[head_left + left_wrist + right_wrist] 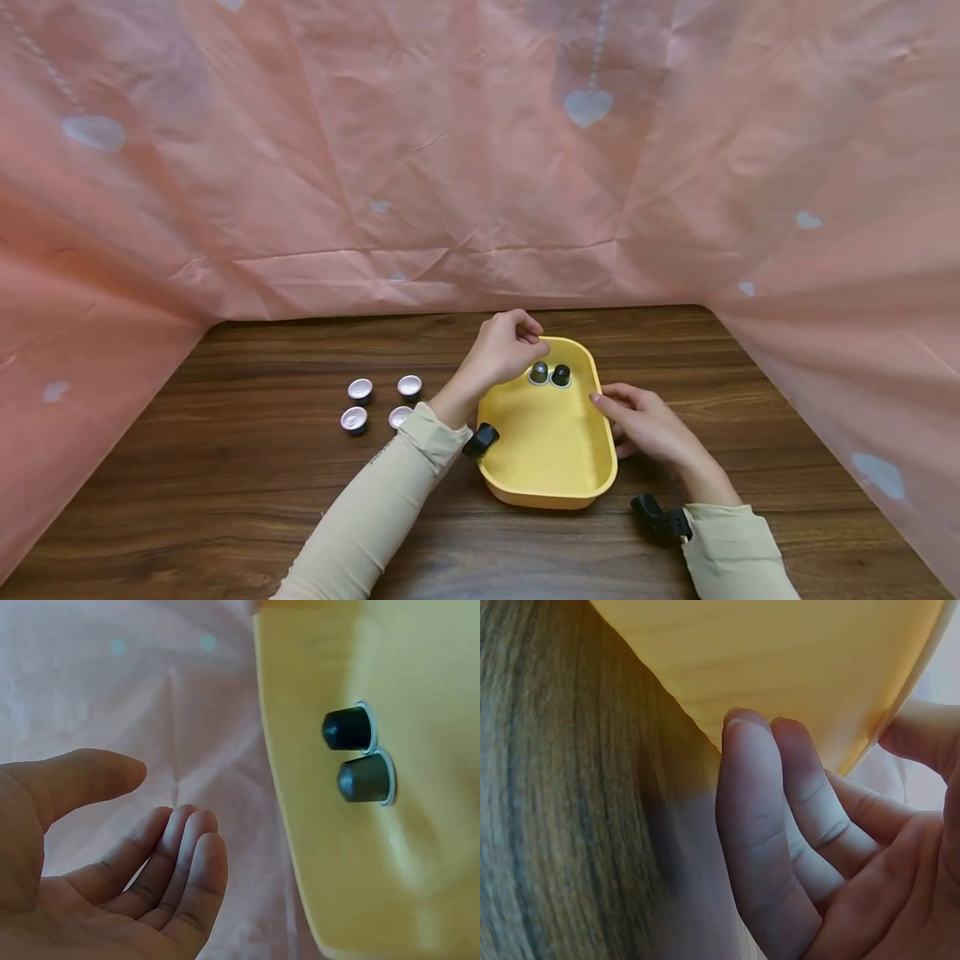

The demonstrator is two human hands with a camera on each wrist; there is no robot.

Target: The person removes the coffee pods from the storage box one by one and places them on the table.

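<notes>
- On the far left I saw four small silver-topped coffee capsules (379,403) standing in a loose square on the dark wood-grain surface (225,492), well apart from the tray.
- My left hand (501,350) hovered at the tray's far left rim, fingers loosely curled and relaxed, holding nothing.
- The yellow oval plastic tray (547,475) sat centre on the surface; I judged it light, stiff and rather smooth, best taken by its raised rim.
- Two dark capsules (549,374) stood side by side, touching, at the tray's far end; they looked light, thin-walled and easy to dent, so I would pinch one by its tapered body.
- My right hand (645,425) rested against the tray's right wall, fingers nearly straight, steadying it.
- Pink crinkled sheeting with pale hearts (585,107) walled off the room behind and beside.
</notes>
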